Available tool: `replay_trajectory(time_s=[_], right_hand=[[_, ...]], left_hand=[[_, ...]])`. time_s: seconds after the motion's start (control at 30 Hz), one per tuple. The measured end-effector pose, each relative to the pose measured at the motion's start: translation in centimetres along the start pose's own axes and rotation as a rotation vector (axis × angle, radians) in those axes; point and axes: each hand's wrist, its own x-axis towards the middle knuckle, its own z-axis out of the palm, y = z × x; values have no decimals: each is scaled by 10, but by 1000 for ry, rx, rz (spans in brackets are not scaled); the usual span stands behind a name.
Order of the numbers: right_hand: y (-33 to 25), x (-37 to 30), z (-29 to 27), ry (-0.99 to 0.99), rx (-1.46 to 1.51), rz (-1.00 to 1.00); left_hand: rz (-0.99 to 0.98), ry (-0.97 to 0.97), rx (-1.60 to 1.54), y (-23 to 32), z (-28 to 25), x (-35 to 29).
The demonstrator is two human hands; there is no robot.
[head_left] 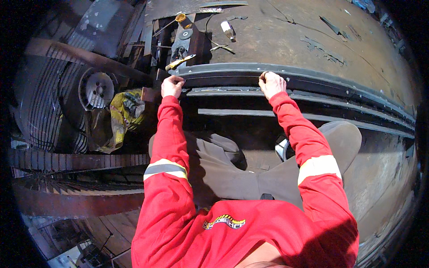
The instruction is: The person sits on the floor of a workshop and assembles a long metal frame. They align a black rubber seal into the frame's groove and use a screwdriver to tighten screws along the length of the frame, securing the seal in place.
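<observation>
A thin pale line, like a string or wire (223, 76), runs taut between my two hands along a long dark metal beam (232, 81). My left hand (172, 86) is closed in a pinch on the line at the beam's left end. My right hand (272, 84) pinches it farther along to the right, fingers bent down over the beam. The line seems to carry on past my right hand. Beyond the line lies the beam's raised grey far edge (237, 67). Nearer to me run a second grey rail (223, 93) and a third bar (237, 112).
A paintbrush (180, 62), a disc (185, 34) and an orange-topped cup (182, 19) rest beyond my left hand. A bottle (227, 30) lies on the floor. Yellow cloth (123, 117), a round metal wheel (97, 90) and ribbed steel parts (44, 102) are at left.
</observation>
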Motion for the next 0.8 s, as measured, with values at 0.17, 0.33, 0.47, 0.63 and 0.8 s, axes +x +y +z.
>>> replay_trajectory(time_s=[0.17, 0.33, 0.47, 0.63, 0.8], right_hand=[[0, 0, -1, -14, 9, 23], [-1, -2, 4, -12, -8, 37], [-7, 0, -4, -2, -33, 57], [-44, 16, -26, -310, -252, 98], [6, -1, 16, -16, -277, -1]], left_hand=[[65, 65, 11, 2, 6, -7], [-74, 190, 168, 29, 4, -25], [-78, 206, 386, 54, 0, -32], [-174, 58, 285, 62, -16, -44], [-42, 177, 273, 62, 23, -42]])
